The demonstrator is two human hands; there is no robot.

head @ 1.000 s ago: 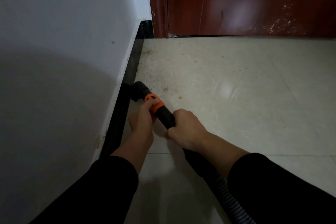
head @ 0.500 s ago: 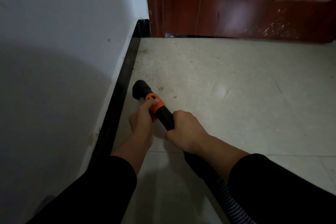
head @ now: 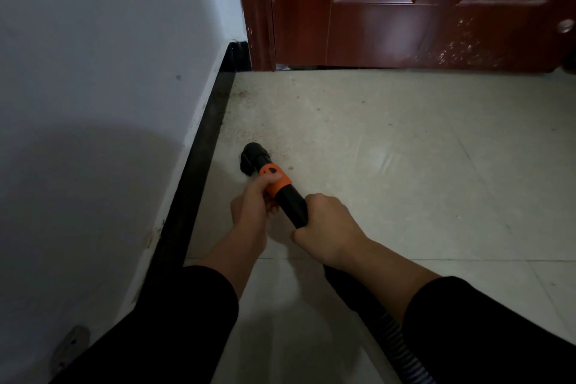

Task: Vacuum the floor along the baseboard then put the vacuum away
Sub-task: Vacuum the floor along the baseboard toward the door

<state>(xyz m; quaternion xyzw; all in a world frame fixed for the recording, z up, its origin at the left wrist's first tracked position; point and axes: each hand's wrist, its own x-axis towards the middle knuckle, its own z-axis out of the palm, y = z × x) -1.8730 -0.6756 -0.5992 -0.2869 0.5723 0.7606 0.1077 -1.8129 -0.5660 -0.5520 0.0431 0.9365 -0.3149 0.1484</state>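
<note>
As both hands are closed round the wand, the grip is a full one: the left hand is wrapped about the orange collar, thumb laid on top, and the right hand is clenched on the black wand just behind it. Just ahead of the grip the nozzle is set, it seems, on the floor, near the baseboard to the left but apart from it. Behind the grip a ribbed hose is led under the right forearm and out of view; the vacuum's body is not seen.

The wand is judged stiff, light and smooth, so it is best taken at the collar for aim and further back for push. The hose is judged soft and liable to drag or kink. The tool is matt black, with a bright orange band bearing a dark mark. Beyond the nozzle, grit is scattered along the baseboard toward the door, so much of the strip is judged undone.
</note>
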